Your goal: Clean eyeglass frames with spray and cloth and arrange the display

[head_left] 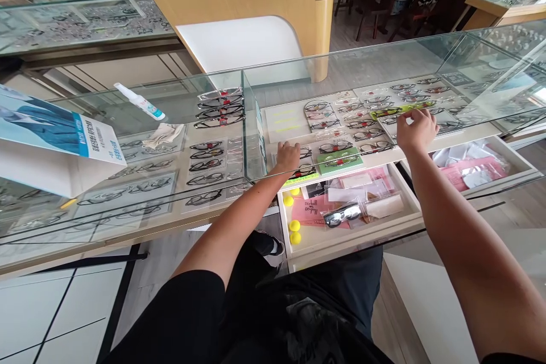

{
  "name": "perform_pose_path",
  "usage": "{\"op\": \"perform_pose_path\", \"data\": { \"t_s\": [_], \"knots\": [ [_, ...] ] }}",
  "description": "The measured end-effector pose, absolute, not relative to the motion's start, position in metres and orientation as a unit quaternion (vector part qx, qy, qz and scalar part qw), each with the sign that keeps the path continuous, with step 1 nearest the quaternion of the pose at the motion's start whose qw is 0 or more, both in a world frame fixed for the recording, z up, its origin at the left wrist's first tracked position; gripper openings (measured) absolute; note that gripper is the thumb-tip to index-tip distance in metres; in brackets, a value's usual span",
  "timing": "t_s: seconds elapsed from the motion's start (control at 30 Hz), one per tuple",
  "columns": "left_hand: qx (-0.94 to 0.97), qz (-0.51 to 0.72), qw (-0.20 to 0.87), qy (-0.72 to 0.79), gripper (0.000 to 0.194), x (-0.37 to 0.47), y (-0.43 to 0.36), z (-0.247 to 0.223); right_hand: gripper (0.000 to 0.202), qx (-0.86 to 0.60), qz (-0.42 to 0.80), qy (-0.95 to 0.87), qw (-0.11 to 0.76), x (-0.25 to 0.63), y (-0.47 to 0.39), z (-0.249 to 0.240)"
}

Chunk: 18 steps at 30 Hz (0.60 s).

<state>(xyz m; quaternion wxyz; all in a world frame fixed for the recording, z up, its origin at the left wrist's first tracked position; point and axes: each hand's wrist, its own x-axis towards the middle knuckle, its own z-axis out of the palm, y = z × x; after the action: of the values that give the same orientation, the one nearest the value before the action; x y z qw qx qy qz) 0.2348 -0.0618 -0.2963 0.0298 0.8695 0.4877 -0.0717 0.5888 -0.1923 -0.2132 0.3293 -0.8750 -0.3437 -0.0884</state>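
Observation:
Both my hands reach into the glass display case among rows of eyeglasses. My left hand [288,157] rests with bent fingers beside glasses with a red tag [303,171]; what its fingertips hold, if anything, is hidden. Right of it, clear-framed glasses [339,160] lie on a green card. My right hand [417,128] is farther right, thumb and forefinger pinched together above a white panel [392,126], near a yellow-green strip [386,112]. Whatever may be between those fingertips is too small to make out.
Below the case, an open drawer [371,233] holds packets, sunglasses [342,214] and yellow round pieces [294,226]. Another open drawer [522,166] is at right. On the glass top at left stand a white bottle [140,102], a cloth [164,135] and a folded sign [46,142].

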Motion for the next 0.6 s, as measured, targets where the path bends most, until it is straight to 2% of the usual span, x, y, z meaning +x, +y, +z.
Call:
{"op": "perform_pose_path", "data": {
  "t_s": [0.37,0.6],
  "knots": [
    [0.880,-0.048,0.029,0.473,0.038,0.237,-0.060,-0.305,0.020,-0.878,-0.082,-0.350,0.314,0.589,-0.192,-0.214],
    [0.883,-0.013,0.050,0.467,0.032,0.240,-0.070,-0.292,0.025,-0.878,-0.093,-0.349,0.314,0.592,-0.190,-0.218]
  ]
}}
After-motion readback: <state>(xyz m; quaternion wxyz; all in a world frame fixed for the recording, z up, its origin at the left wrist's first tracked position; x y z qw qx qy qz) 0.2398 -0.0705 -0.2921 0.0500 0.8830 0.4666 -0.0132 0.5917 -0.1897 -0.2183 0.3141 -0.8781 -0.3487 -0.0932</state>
